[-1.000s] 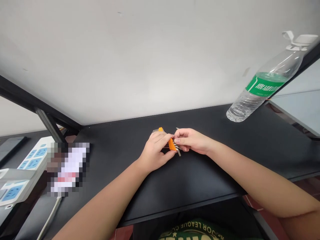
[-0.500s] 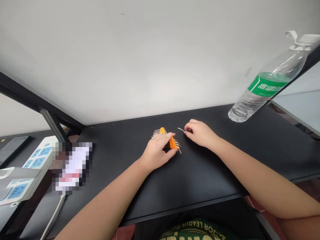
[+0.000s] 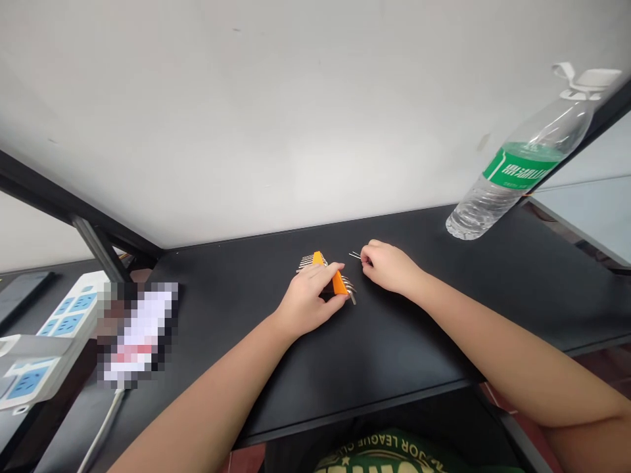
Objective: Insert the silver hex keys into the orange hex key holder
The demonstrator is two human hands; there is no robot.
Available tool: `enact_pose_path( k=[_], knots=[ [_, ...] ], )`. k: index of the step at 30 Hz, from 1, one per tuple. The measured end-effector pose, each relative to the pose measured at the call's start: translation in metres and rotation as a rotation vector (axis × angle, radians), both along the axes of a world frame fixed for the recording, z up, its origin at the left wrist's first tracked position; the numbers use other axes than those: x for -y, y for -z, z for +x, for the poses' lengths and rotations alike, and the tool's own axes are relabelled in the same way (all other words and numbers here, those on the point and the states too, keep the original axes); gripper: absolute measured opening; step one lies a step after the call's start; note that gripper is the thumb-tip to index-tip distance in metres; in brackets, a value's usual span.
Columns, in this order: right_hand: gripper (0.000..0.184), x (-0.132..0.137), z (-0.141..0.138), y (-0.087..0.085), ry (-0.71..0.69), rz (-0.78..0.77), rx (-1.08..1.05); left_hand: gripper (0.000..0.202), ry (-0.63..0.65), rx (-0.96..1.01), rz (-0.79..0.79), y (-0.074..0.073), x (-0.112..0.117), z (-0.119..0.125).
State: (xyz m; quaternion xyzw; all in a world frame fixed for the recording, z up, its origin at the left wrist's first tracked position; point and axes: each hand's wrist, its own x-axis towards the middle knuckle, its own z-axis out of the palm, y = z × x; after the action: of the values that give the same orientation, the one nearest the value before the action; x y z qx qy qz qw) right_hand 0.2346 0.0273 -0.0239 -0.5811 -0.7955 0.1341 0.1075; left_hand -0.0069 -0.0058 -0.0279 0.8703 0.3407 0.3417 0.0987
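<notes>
My left hand is closed around an orange holder with a row of silver hex keys in it. Their bent ends stick out to the right of the holder and straight ends out to its left. A hand's width to the right, my right hand pinches thin silver hex keys; two slim tips show past the fingers, pointing left toward the holder. The rest of these keys is hidden in the fingers. Both hands are low over the black tabletop.
A large water bottle with a green label stands at the back right. To the left lie a blurred-out phone-like object with a white cable and a white power strip. A pale wall borders the tabletop's back.
My right hand has curled its fingers further around the thin keys, and their tips have fanned apart. My left hand keeps its hold on the orange holder. The view has shifted slightly.
</notes>
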Motion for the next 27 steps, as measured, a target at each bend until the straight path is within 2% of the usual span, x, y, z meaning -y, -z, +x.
enact_pose_path(
  k=[2, 7, 11, 15, 18, 21, 24, 27],
  knots=[
    [0.002, 0.000, 0.002, -0.001, 0.009, -0.009, -0.020, 0.043, 0.003, 0.002, 0.005, 0.000, 0.000, 0.000],
    [0.006, -0.002, 0.006, -0.002, -0.008, -0.045, -0.057, 0.043, 0.006, -0.001, 0.009, 0.000, -0.001, 0.000],
    [0.011, 0.001, 0.003, -0.007, -0.035, -0.058, -0.012, 0.043, 0.009, -0.007, -0.005, 0.001, -0.001, -0.001],
    [0.005, 0.009, -0.002, -0.015, -0.068, -0.145, 0.061, 0.046, -0.008, -0.007, -0.011, 0.003, -0.003, -0.001],
    [0.009, 0.014, -0.002, -0.018, -0.097, -0.179, 0.053, 0.047, -0.035, -0.009, -0.016, 0.004, -0.004, -0.001],
    [0.012, 0.015, 0.000, -0.022, -0.098, -0.138, -0.071, 0.046, -0.059, -0.016, -0.031, 0.004, -0.005, -0.002],
    [0.013, 0.015, 0.002, -0.027, -0.079, -0.072, -0.284, 0.045, -0.081, -0.010, -0.043, 0.005, -0.005, -0.002],
    [0.013, 0.017, 0.003, -0.031, -0.120, 0.001, -0.478, 0.045, -0.095, 0.000, -0.047, 0.005, -0.005, -0.002]
  ],
)
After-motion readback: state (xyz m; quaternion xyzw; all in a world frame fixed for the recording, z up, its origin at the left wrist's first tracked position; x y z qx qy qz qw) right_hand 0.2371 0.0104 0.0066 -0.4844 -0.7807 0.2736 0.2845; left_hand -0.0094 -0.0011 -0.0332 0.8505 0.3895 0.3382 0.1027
